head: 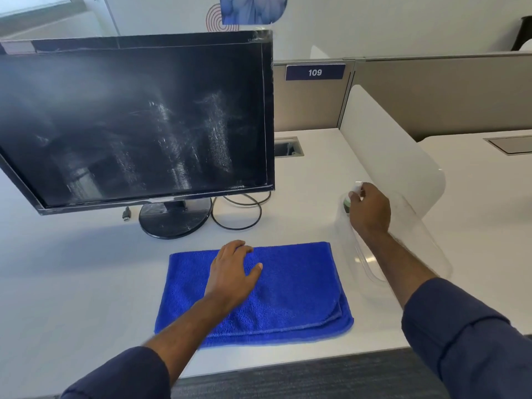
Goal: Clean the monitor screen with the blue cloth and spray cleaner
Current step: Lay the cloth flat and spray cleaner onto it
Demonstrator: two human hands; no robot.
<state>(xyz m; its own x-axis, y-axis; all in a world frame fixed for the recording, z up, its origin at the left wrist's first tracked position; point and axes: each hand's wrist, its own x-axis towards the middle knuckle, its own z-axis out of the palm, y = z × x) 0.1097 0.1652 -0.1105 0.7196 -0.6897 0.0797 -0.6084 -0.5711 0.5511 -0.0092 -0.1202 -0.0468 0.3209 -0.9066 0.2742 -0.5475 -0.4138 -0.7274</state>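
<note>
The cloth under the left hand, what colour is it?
Bright blue. The cloth shows clearly in the head view, folded flat on the desk.

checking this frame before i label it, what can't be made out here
- Spray bottle, head view: mostly hidden behind the right hand; label and fill level unreadable.
- Right hand's grip: fingers face away, so whether it is closed on the bottle is unclear.
- Monitor: left edge cut off by the frame.
- Blue cloth: part is covered by the left hand.
</note>
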